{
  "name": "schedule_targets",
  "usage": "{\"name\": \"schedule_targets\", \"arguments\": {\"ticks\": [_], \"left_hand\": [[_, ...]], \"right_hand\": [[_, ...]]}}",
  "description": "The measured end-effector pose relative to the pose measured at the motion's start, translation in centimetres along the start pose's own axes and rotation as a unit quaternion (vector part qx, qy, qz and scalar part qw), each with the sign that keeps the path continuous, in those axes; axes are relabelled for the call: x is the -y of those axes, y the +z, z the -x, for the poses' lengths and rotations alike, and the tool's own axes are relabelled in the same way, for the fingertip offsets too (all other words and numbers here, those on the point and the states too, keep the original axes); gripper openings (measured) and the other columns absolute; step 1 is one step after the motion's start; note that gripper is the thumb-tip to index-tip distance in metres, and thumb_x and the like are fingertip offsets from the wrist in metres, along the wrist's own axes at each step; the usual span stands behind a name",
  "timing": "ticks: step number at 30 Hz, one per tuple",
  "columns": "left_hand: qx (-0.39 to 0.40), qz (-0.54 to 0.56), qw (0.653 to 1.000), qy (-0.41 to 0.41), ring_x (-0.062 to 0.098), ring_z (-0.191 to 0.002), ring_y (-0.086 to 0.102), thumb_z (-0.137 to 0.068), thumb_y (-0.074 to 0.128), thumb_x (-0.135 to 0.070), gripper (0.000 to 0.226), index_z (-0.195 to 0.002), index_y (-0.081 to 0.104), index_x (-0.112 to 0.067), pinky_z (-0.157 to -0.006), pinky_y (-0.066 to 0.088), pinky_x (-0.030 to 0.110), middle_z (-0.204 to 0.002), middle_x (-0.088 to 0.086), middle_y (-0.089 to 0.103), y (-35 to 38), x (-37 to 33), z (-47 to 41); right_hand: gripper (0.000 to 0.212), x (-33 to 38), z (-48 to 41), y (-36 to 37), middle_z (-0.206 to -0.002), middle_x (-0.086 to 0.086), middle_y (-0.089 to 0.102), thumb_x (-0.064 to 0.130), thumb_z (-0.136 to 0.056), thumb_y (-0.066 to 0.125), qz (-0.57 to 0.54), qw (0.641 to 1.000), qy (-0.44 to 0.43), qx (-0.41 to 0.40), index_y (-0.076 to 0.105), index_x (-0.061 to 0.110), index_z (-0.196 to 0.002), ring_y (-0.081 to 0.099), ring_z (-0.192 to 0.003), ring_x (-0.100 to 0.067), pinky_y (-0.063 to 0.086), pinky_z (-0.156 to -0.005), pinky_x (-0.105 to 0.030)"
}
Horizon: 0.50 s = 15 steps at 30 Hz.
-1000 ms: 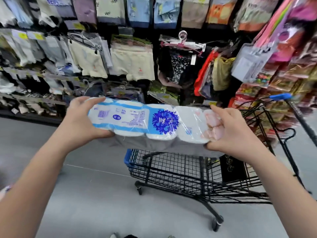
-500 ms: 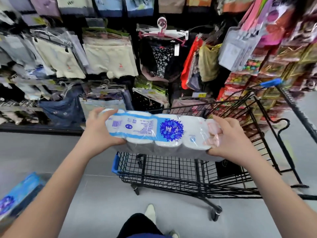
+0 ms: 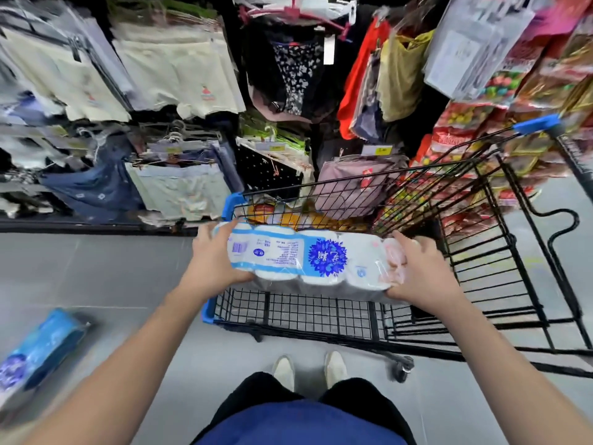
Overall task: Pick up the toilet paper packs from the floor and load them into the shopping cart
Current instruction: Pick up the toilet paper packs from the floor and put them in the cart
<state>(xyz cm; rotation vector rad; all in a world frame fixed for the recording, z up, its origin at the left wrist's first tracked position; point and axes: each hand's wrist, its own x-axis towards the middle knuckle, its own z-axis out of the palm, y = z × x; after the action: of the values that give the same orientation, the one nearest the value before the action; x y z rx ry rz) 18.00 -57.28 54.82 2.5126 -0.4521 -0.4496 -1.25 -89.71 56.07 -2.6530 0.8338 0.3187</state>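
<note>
Pack of toilet paper point(image 3: 308, 261) I'm holding: blue flower emblem point(image 3: 327, 257) on the wrapper with two white characters inside, upside down to me, can't read them for certain. Left of it a block of small blue print, too fine to read. Barcode point(image 3: 237, 247) near the left end, digits not legible. Small round blue logo point(image 3: 361, 272) toward the right end, unreadable. Yellow shelf price tag point(image 3: 377, 150) behind the cart has figures, too blurred. Second pack on the floor point(image 3: 35, 351): same blue emblem, blurred. Nothing else legible.
</note>
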Motion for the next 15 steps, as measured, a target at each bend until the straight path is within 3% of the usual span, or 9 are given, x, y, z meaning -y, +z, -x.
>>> {"name": "schedule_targets", "arguments": {"ticks": [15], "left_hand": [[0.13,-0.126,0.977,-0.115,0.034,-0.14,0.028,-0.051,0.093,-0.043,0.131,-0.156,0.016,-0.025,-0.114,0.037,0.051,-0.151,0.01,0.019,11.0,1.6,-3.3]], "right_hand": [[0.126,-5.1,-5.0,8.9,-0.152,-0.017,0.026,0.05,-0.058,0.088,0.049,0.989,0.044,0.135,0.014,0.031,-0.158,0.039,-0.136,-0.037,0.037,-0.114,-0.046]]}}
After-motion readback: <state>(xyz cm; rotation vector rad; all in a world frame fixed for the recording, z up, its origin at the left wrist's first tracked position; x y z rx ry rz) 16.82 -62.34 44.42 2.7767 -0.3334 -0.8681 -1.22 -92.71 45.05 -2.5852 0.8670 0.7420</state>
